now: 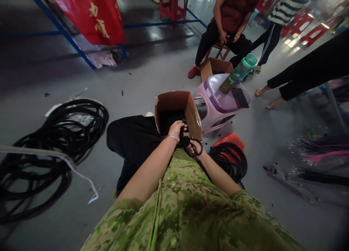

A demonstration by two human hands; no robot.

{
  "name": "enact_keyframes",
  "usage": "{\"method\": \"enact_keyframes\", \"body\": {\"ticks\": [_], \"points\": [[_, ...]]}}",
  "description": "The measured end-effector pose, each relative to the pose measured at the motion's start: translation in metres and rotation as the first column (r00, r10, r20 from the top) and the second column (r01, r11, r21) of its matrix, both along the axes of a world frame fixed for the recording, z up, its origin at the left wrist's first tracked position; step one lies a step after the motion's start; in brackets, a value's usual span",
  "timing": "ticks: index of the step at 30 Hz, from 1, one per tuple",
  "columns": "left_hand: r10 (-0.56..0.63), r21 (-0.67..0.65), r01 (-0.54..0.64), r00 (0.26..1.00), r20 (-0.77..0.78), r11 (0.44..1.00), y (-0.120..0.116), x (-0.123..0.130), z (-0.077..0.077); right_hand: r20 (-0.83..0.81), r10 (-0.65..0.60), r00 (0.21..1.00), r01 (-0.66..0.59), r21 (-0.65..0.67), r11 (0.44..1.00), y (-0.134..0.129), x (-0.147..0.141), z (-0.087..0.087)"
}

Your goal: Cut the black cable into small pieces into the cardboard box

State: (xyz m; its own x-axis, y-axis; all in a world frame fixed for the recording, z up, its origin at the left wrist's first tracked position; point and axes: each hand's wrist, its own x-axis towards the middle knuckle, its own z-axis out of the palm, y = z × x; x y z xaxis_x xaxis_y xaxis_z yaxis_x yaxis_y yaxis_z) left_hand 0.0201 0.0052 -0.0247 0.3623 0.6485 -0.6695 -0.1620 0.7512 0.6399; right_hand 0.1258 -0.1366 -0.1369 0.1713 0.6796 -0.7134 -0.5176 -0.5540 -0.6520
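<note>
Over a cardboard box [196,129] set before my lap, my left hand [176,130] is closed around a piece of black tubing [182,134], which hangs down from the fingers. Just to its right and lower, my right hand [194,147] grips black-handled scissors [201,149], their blades pointing up beside the tubing. I cannot tell whether the blades touch it. Many small black pieces [171,118] lie inside the box. To the right of my lap, a coil of black tubing [231,163] rests against an orange-red plastic bag [231,140].
Large loops of black tubing [84,116] spread over the floor at left. A purple stool [215,102] holds a green bottle [237,74] and a phone [240,97]. Beyond it sits a person [231,18] behind another box [211,67]. Plastic-wrapped bundles [321,156] lie at right.
</note>
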Motion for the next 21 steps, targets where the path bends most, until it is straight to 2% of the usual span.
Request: {"method": "enact_keyframes", "body": {"ticks": [7,14,21], "points": [[-0.101,0.007,0.101,0.995,0.007,0.995,-0.0037,-0.0001,0.0027,0.058,-0.034,0.998,0.034,-0.005,0.999,0.0000,-0.0024,0.0030],[-0.082,-0.014,0.084,0.991,0.103,0.996,-0.0038,0.0031,0.0030,0.053,-0.029,0.998,0.031,-0.023,0.999,-0.0002,-0.0022,0.0070],[-0.087,-0.009,0.089,0.992,0.090,0.996,-0.0026,0.0038,0.0014,0.051,-0.025,0.998,0.026,-0.024,0.999,-0.0004,-0.0009,0.0029]]}}
